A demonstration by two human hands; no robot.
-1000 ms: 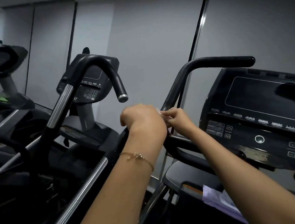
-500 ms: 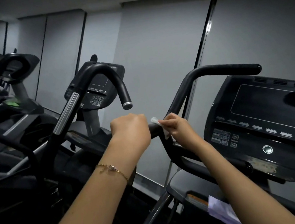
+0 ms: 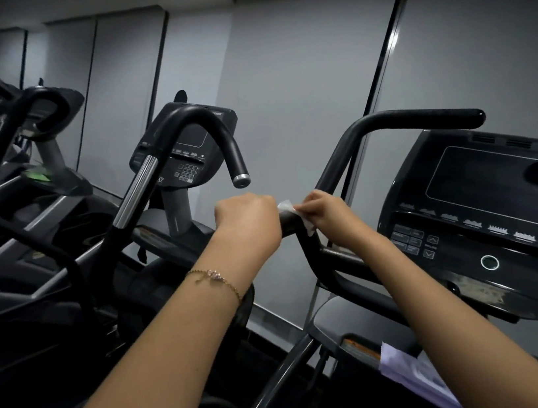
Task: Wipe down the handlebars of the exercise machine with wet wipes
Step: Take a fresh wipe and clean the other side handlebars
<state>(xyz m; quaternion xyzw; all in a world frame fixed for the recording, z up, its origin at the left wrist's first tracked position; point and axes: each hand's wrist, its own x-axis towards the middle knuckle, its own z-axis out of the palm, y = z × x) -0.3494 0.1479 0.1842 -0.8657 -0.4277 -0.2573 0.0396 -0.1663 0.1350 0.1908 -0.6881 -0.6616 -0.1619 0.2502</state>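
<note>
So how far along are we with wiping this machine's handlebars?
Done: nothing confirmable; no bar shows a wet trace. In hand: the right hand pinches a white wet wipe against the bend of the short black handlebar, while the left hand grips that bar beside it. Left: likely the long upper handlebar, which neither hand touches.
</note>
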